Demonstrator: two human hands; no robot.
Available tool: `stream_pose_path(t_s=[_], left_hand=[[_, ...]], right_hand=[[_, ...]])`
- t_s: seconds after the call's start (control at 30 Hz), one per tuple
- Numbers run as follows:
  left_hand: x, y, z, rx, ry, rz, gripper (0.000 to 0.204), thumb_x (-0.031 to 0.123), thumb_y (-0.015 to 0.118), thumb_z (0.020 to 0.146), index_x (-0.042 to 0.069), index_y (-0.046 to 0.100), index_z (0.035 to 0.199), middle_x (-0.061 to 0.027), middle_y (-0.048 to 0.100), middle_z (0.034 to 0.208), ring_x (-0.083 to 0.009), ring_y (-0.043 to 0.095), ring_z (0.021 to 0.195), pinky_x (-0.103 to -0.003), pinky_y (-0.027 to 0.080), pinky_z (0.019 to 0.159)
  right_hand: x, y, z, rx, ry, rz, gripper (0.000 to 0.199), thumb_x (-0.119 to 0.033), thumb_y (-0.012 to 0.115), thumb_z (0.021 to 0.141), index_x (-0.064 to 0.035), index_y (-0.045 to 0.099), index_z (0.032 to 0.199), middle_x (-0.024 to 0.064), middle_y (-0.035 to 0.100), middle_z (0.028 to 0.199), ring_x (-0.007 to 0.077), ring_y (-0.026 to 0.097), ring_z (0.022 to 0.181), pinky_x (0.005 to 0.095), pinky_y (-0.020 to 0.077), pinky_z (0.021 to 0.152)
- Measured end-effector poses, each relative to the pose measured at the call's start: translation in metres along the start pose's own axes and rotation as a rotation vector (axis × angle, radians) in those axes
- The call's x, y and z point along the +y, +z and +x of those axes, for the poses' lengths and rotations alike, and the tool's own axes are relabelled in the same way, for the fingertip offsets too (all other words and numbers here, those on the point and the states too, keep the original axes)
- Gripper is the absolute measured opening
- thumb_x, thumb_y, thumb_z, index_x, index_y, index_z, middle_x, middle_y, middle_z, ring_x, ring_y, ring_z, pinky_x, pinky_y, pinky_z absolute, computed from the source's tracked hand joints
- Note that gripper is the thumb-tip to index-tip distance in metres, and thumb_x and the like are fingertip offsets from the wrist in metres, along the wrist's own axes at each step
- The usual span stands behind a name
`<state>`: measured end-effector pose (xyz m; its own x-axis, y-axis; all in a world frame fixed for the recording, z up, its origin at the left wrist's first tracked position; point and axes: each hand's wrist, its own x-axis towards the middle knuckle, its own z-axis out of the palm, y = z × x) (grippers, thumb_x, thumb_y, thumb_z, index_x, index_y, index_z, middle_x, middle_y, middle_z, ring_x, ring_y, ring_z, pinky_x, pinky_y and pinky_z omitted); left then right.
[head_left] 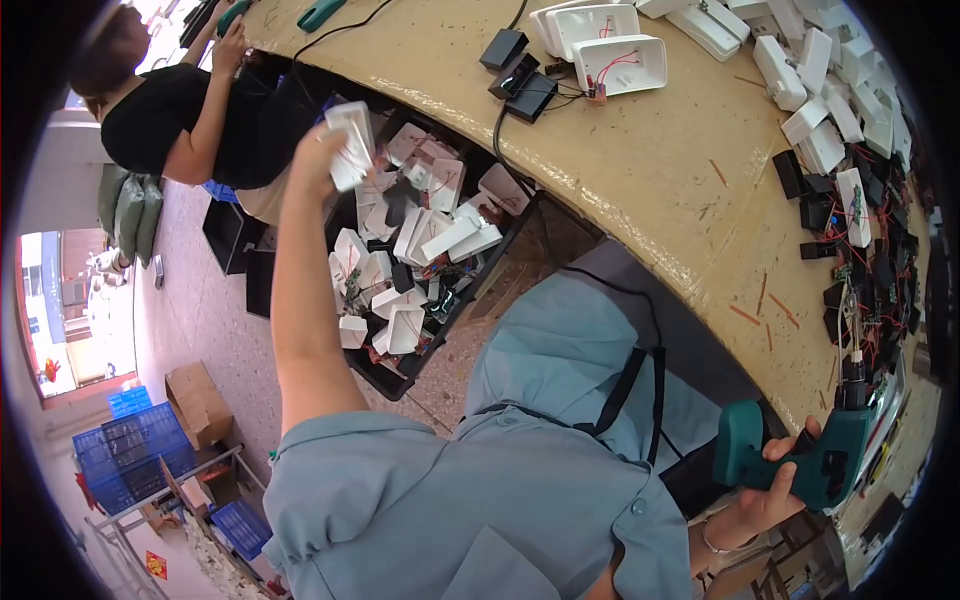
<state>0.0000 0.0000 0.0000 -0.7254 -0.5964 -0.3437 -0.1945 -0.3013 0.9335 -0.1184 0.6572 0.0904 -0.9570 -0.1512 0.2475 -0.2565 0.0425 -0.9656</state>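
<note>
My left hand [316,162] is stretched out over a black bin [385,380] beside the table, its fingers closed around a white plastic housing [350,145]. Motion blurs the piece, so I cannot tell if it is one or two parts. Inside the bin lie many white housings [452,236] with red wires and small circuit boards. At the table's right edge my right hand [772,500] grips a green power screwdriver [838,462], its bit pointing away from me toward a heap of black boxes and wires [875,250].
White housings [620,65] with red wires and small black boxes [530,95] stand on the worn table [620,180]. More white housings [820,70] are piled far right. A black cable [580,268] hangs across the edge. A co-worker [165,125] sits at the far left.
</note>
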Motion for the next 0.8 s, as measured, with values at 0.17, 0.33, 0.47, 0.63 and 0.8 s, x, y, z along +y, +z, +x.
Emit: stream_pose_path(t_s=[0.17, 0.33, 0.47, 0.63, 0.8], left_hand=[[-0.066, 0.015, 0.021, 0.144, -0.29, 0.336, 0.055, 0.015, 0.063, 0.078, 0.0, 0.041, 0.126, -0.0142, 0.056, 0.107, -0.0246, 0.056, 0.099, -0.038, 0.046, 0.08], [-0.085, -0.019, 0.026, 0.524, -0.083, 0.686, 0.046, 0.026, 0.064, 0.078, 0.001, 0.052, 0.116, -0.0086, 0.061, 0.095, -0.0188, 0.058, 0.087, -0.028, 0.045, 0.071], [0.0, 0.044, 0.008, 0.433, 0.337, 0.487, 0.033, 0.028, 0.063, 0.08, -0.002, 0.064, 0.095, -0.0005, 0.058, 0.071, -0.0099, 0.051, 0.059, -0.021, 0.04, 0.054], [0.089, 0.192, -0.022, 0.131, 0.779, 0.454, 0.038, 0.029, 0.064, 0.078, -0.001, 0.061, 0.102, -0.0048, 0.059, 0.084, -0.0114, 0.055, 0.075, -0.022, 0.043, 0.064], [0.1, 0.294, 0.014, -0.014, 1.06, 1.181, 0.083, 0.042, 0.075, 0.06, 0.006, 0.043, 0.127, -0.0174, 0.056, 0.11, -0.0267, 0.05, 0.108, -0.037, 0.043, 0.083]], right_hand=[[-0.006, 0.003, -0.001, 0.034, -0.035, -0.015, 0.055, -0.017, 0.061, 0.081, 0.0056, 0.035, 0.124, 0.0189, 0.046, 0.12, 0.0136, 0.048, 0.069, 0.0247, 0.0404, 0.057], [-0.004, 0.013, 0.004, 0.01, -0.05, 0.046, 0.054, -0.015, 0.061, 0.081, 0.005, 0.034, 0.124, 0.0198, 0.047, 0.119, 0.0135, 0.049, 0.069, 0.0244, 0.0408, 0.057], [-0.006, 0.006, 0.001, 0.026, -0.053, 0.031, 0.055, -0.014, 0.061, 0.081, 0.0044, 0.034, 0.125, 0.0204, 0.047, 0.118, 0.0137, 0.051, 0.069, 0.0246, 0.0418, 0.056], [-0.007, 0.008, 0.0, 0.052, -0.059, 0.02, 0.056, -0.014, 0.062, 0.08, 0.0044, 0.034, 0.125, 0.021, 0.047, 0.117, 0.0139, 0.052, 0.069, 0.0247, 0.0427, 0.056], [-0.009, 0.01, -0.003, 0.063, -0.082, 0.026, 0.055, -0.013, 0.062, 0.08, 0.0041, 0.034, 0.125, 0.0215, 0.047, 0.117, 0.0139, 0.052, 0.069, 0.0246, 0.0432, 0.057]])
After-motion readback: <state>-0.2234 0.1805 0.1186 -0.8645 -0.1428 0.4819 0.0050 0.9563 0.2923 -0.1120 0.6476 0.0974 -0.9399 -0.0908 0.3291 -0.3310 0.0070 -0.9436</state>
